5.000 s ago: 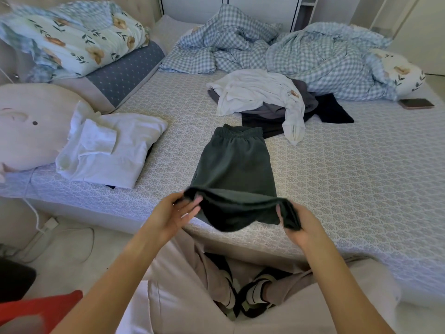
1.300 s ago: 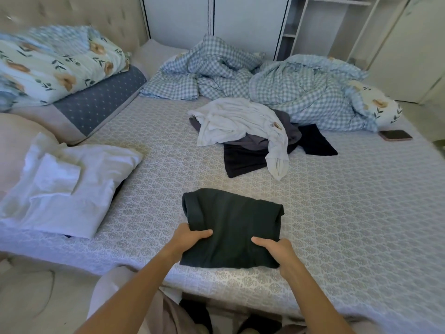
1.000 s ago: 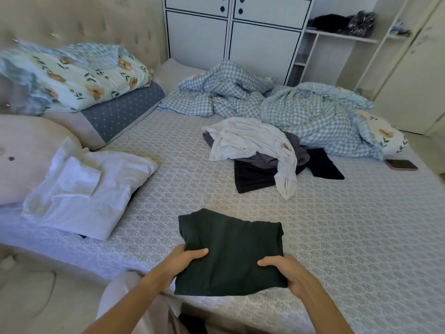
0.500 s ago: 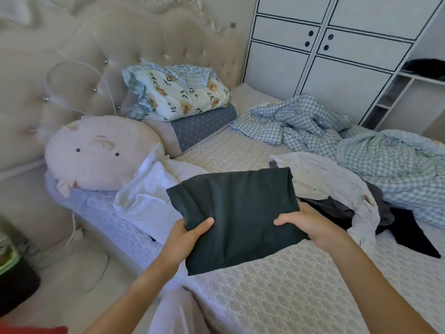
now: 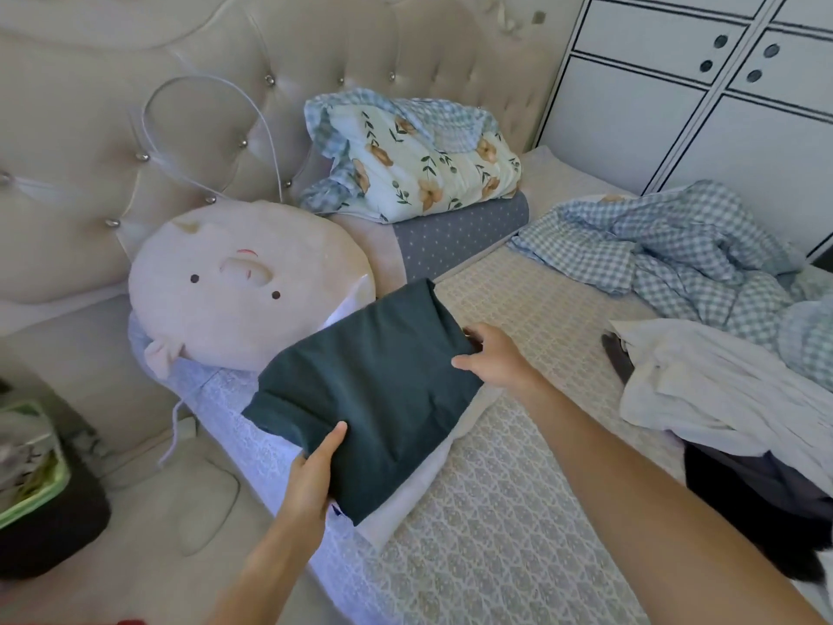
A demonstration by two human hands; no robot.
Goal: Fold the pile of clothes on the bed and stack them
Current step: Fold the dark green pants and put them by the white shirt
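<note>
Two hands on one folded green garment

Both hands grip the folded dark green garment [image 5: 374, 399] at opposite ends. The left hand [image 5: 313, 478] pinches its near corner, thumb lying flat on top of the cloth and the fingers tucked out of sight beneath. The right hand [image 5: 493, 356] holds the far edge, thumb on top and fingers curled under the fold. Between the two grips the garment stretches as a flat, tilted rectangle with a few soft creases.

Under the garment lies the folded white clothing [image 5: 414, 484], showing only as a pale strip along the garment's lower right edge and a sliver at its upper left; whether the green cloth rests on it or hangs just above cannot be told. Just beyond the garment, touching the white clothing's far side, sits the round pig-face cushion [image 5: 245, 281] against the tufted headboard [image 5: 225, 97]. Past the cushion, a floral quilt [image 5: 423, 164] is stacked on a dotted blue pillow [image 5: 459, 236]. To the right of the garment, well apart across the patterned bed sheet [image 5: 509, 534], the unfolded pile [image 5: 730, 408] waits with a white shirt topmost over dark pieces. Behind that pile sprawls the checked blue blanket [image 5: 667, 250].
</note>
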